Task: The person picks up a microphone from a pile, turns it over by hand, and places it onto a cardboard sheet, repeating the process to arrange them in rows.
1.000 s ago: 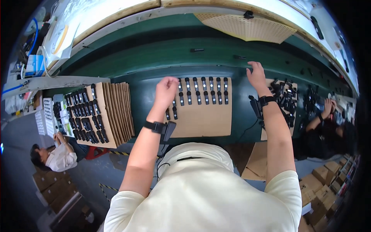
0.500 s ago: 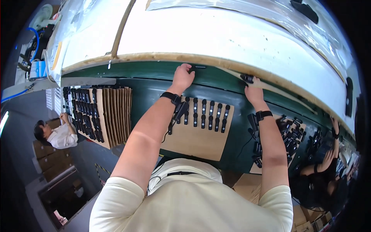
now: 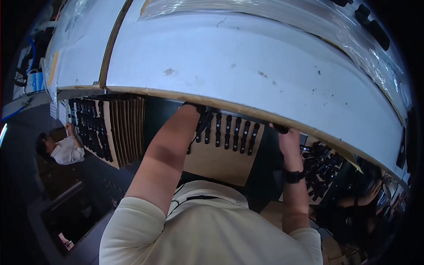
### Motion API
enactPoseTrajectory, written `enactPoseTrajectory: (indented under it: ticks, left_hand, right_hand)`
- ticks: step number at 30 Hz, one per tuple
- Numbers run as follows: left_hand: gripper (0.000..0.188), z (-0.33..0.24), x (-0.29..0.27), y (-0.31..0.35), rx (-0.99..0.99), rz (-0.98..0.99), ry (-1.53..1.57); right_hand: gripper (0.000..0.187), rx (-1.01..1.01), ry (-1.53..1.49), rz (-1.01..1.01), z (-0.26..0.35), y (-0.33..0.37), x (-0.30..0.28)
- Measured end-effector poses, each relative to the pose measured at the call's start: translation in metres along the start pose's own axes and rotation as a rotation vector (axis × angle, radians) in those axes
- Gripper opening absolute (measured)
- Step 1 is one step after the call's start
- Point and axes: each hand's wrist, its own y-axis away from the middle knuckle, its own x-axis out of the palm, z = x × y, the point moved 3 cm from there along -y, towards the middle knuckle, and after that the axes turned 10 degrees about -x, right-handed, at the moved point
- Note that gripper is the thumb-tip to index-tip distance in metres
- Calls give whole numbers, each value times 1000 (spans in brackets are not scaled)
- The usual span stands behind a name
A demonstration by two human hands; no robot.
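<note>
My left forearm (image 3: 170,152) reaches forward, and the hand is hidden under the edge of the white shelf (image 3: 198,57). Its fingers cannot be seen. On the right, my right hand (image 3: 289,141) is at the shelf's front edge, closed round a black microphone (image 3: 280,128) that is partly covered by that edge. Below the shelf, a brown cardboard sheet (image 3: 221,170) bears rows of black handheld microphones (image 3: 236,132), laid side by side. My left wrist and its dark strap are just beside these rows.
At left stands a stack of cardboard sheets (image 3: 128,128) with more microphones. Right of my right arm lies a heap of microphones (image 3: 320,168). One person (image 3: 66,148) is at far left; another, in dark clothes (image 3: 353,212), works at right. Clear plastic sheeting (image 3: 265,13) lies on the shelf.
The view has shifted and darkened, so the shelf covers more. My left hand has gone out of sight under it. My right hand is lower in view, with the black microphone.
</note>
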Motion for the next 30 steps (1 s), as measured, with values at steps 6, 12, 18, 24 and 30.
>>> enactPoseTrajectory:
  ticks: [6,12,18,24,30]
  left_hand:
    - [24,-39,-46,21,-149,110,187]
    - [28,-125,-165,82,-417,334,830]
    - [30,-157,-268,127,-166,308,852]
    - [27,-154,-340,153,119,161,712]
    - [28,-139,-382,177,296,21,662]
  right_hand:
    - [37,180,-713,-50,116,39,61]
    - [33,-4,-557,-28,175,62,94]
    - [31,-170,-434,-3,243,102,129]
    - [28,-303,-314,-2,290,147,168]
    - [23,-404,-212,-43,314,180,212]
